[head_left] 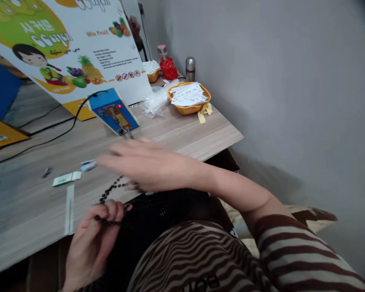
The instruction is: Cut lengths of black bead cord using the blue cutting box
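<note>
Black beads (pixel 102 198) are pinched in left hand (pixel 89 231) by near edge of bench (pixel 27 227); right hand (pixel 153 166) kinda blurred, grip can't be told.

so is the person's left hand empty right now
No, the left hand has a strand of dark beads in its curled fingers.

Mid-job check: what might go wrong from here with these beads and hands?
The black beaded strand runs loosely from the left hand up towards the right hand, so it might tangle or slip.

The right hand, blurred, appears close to the blue box and might bump it.

The small blue-and-white item on the table shows close beside the right hand and could get swept aside.
</note>
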The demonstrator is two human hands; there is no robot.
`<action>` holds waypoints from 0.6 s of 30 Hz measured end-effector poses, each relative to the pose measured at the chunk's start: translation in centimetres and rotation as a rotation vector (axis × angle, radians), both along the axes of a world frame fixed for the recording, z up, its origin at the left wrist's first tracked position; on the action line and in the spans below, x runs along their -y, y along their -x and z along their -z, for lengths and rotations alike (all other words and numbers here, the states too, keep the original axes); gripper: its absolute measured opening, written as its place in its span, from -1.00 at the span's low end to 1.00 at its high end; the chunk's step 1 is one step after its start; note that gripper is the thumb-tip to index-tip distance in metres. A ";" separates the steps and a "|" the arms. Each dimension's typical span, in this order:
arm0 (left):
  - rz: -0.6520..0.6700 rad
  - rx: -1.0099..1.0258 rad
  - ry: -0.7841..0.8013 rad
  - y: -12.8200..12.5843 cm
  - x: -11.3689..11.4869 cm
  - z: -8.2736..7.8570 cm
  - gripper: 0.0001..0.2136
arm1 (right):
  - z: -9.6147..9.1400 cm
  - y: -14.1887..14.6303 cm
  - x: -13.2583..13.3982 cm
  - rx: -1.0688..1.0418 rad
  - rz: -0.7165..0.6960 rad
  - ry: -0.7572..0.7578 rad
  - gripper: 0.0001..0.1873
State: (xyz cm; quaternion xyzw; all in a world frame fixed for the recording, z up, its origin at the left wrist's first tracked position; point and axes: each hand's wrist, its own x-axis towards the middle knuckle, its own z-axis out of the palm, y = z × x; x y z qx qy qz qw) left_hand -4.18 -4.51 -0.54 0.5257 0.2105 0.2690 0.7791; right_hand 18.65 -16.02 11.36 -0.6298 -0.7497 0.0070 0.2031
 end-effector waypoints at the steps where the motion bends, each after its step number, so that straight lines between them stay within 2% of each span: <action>1: -0.061 -0.004 0.028 1.2 -0.5 0.3 -0.71 | 2.0 -0.9 1.0 -0.005 0.037 0.065 -0.51; 4: -0.186 -0.025 0.091 3.7 -1.0 1.6 -0.69 | 8.3 -2.6 3.7 -0.101 0.227 0.435 -0.62; 6: -0.233 -0.015 0.144 4.4 -0.7 2.5 -0.69 | 12.0 -2.1 4.9 -0.137 0.364 0.587 -0.67; 9: -0.288 0.018 0.202 4.6 -0.3 3.2 -0.71 | 16.2 1.0 5.6 -0.120 0.559 0.635 -0.54; 11: -0.315 0.026 0.221 4.6 -0.3 3.4 -0.73 | 17.9 3.5 5.8 -0.080 0.631 0.583 -0.60; 13: -0.326 0.020 0.221 4.6 -0.5 3.6 -0.73 | 18.8 5.5 6.4 -0.081 0.621 0.501 -0.76; 14: -0.328 0.008 0.216 4.7 -0.6 3.7 -0.72 | 19.0 6.2 6.9 -0.104 0.572 0.460 -0.84; 18: -0.355 -0.060 0.211 5.0 -1.0 4.5 -0.69 | 18.4 7.5 10.5 -0.265 0.211 0.416 -0.91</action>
